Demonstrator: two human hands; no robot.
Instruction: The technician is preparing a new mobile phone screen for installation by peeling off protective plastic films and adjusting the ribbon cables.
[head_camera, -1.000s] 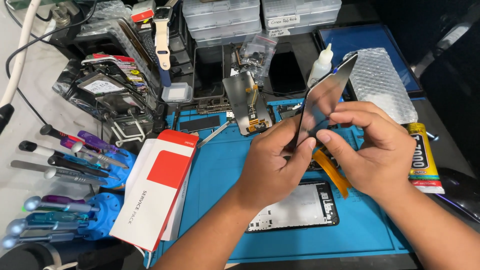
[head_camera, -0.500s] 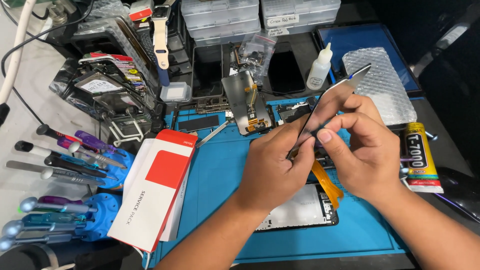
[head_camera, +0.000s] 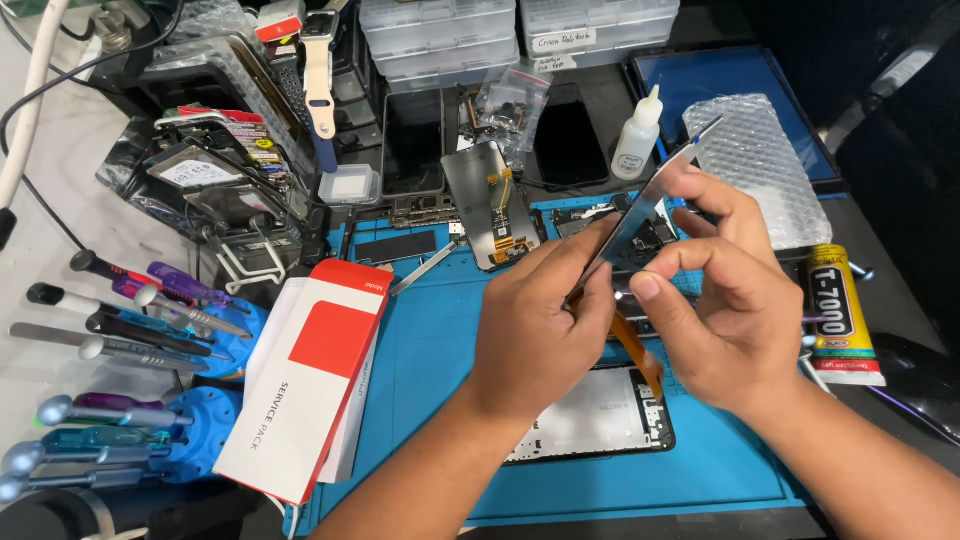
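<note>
While you hold the thin phone screen panel (head_camera: 640, 215) tilted edge-on above the blue work mat (head_camera: 430, 350), your left hand (head_camera: 535, 330) pinches its lower end and your right hand (head_camera: 735, 320) closes on its middle, likely to steady it; an orange flex ribbon (head_camera: 632, 345) hangs beneath. Left on the mat lies a white-and-red flat box (head_camera: 305, 385). At right lies a yellow-and-black glue tube (head_camera: 838, 315); behind the panel stands a white dropper bottle (head_camera: 638, 140).

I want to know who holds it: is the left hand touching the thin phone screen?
Touching. The head view shows the left hand with its fingertips pinched on the lower edge of the thin screen panel.
</note>
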